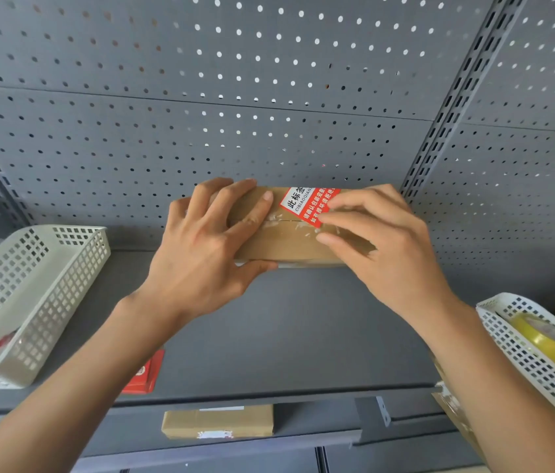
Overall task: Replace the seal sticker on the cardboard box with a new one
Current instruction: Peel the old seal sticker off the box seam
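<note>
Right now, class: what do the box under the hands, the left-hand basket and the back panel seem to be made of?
Box: brown cardboard, matt, with glossy residue along its seam. Basket: probably moulded plastic, off-white, smooth square lattice walls. Back panel: likely painted metal, grey, evenly punched round holes.

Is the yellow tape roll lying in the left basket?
No. The yellow tape roll lies in the white basket at the right edge.

A single head-worn wide-angle camera looks forward and down from close range onto a grey shelf (303,336), facing its pegboard back wall (269,97); both forearms enter from the bottom edge.
</note>
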Action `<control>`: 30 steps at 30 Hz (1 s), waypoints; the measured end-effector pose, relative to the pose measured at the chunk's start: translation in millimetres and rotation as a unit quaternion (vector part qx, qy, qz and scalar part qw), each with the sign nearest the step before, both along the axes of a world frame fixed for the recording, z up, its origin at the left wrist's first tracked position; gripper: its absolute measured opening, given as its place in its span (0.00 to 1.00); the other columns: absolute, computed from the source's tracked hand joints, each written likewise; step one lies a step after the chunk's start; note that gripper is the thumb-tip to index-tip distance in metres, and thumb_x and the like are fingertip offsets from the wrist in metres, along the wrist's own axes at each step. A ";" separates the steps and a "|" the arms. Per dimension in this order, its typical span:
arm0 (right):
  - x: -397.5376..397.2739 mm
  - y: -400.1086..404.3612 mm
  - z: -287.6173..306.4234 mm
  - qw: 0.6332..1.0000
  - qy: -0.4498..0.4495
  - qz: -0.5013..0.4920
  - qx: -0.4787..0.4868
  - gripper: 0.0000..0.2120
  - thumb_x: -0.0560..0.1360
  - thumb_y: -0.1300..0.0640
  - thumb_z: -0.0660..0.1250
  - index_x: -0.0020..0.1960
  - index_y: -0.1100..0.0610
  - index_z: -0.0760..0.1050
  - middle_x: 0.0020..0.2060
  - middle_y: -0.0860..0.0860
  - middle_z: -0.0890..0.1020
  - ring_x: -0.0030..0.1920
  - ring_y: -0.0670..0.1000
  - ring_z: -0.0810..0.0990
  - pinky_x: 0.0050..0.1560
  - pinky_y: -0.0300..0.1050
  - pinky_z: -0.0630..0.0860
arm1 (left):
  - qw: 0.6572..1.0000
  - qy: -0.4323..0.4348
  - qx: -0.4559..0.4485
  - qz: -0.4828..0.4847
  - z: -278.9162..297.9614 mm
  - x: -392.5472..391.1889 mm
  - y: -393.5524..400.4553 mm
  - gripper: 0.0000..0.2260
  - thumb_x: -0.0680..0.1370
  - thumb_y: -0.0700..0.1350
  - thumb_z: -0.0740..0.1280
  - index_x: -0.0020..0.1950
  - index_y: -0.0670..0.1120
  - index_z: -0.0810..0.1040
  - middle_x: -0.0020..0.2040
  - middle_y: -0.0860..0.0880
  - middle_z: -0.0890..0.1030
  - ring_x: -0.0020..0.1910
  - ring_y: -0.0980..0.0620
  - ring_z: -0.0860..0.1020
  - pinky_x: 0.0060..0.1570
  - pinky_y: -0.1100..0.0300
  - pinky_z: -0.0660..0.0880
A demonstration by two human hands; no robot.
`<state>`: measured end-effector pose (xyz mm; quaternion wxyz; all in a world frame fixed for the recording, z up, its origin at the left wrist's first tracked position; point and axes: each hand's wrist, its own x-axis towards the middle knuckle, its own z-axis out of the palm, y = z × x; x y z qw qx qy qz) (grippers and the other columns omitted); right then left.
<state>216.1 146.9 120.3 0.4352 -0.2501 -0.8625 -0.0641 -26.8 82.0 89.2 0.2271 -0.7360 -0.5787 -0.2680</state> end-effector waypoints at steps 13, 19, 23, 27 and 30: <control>-5.4 11.6 -0.4 0.999 -0.014 0.026 0.018 0.04 0.77 0.62 0.74 0.46 0.63 0.85 0.44 0.54 0.85 0.45 0.58 0.79 0.48 0.49 0.77 | 1.000 -0.023 0.006 -0.010 1.1 -2.0 -0.5 0.36 0.70 0.66 0.71 0.73 0.50 0.74 0.71 0.45 0.75 0.67 0.38 0.72 0.53 0.42 0.73; -9.8 13.5 1.1 0.999 -0.022 0.025 0.015 0.07 0.77 0.64 0.71 0.42 0.66 0.81 0.42 0.55 0.83 0.44 0.58 0.77 0.47 0.50 0.76 | 0.999 -0.027 0.014 -0.014 1.3 -2.7 1.1 0.36 0.70 0.67 0.70 0.73 0.50 0.75 0.71 0.46 0.76 0.66 0.39 0.72 0.53 0.43 0.73; -13.5 16.0 2.3 0.999 -0.022 0.027 0.016 0.07 0.77 0.65 0.70 0.41 0.66 0.79 0.40 0.56 0.82 0.43 0.58 0.76 0.46 0.50 0.75 | 0.999 -0.029 0.019 -0.012 1.4 -3.5 1.6 0.36 0.69 0.67 0.71 0.73 0.50 0.75 0.70 0.45 0.76 0.65 0.38 0.73 0.52 0.43 0.73; -16.0 16.4 1.6 0.999 -0.024 0.020 0.020 0.07 0.77 0.66 0.69 0.40 0.66 0.78 0.40 0.56 0.82 0.43 0.58 0.76 0.45 0.49 0.74 | 0.999 -0.032 0.019 -0.017 1.6 -4.3 2.5 0.36 0.69 0.67 0.71 0.73 0.51 0.75 0.69 0.46 0.77 0.65 0.38 0.73 0.52 0.43 0.73; -16.0 16.3 4.8 1.000 -0.016 0.016 0.020 0.07 0.77 0.66 0.68 0.40 0.66 0.78 0.40 0.56 0.82 0.42 0.57 0.76 0.44 0.49 0.75 | 0.999 -0.032 0.019 -0.018 1.6 -5.0 3.1 0.36 0.68 0.66 0.72 0.73 0.51 0.75 0.69 0.46 0.77 0.65 0.38 0.73 0.52 0.42 0.73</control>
